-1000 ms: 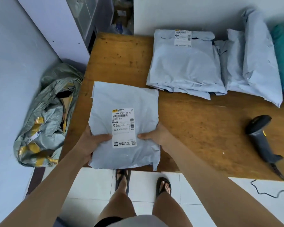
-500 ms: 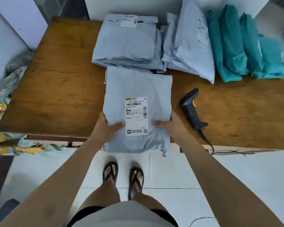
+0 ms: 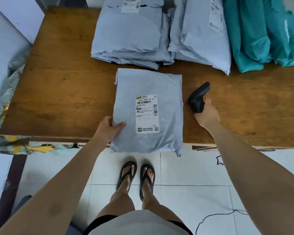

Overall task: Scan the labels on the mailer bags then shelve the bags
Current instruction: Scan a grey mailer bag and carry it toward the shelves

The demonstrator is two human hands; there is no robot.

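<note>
Mailer bag (image 3: 148, 82) lies face-up at the table's (image 3: 58, 92) 6 o'clock edge, its near end overhanging.
Probably soft, light and slick, likely to sag, so best held by both side edges. Left hand (image 3: 107, 131) grips its 8 o'clock edge, thumb on top. Right hand (image 3: 208, 114) wraps the scanner (image 3: 198, 97) at 3 o'clock, fingertips hidden. The label's (image 3: 147, 114) fine print is unreadable.

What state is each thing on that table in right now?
Front mailer bag: flat, label up, overhanging table edge.
Left hand: grips its left edge.
Scanner: lying on table.
Right hand: grips scanner handle.
Grey bag stack: flat, top label up.
Teal bags: untouched, far right.
</note>
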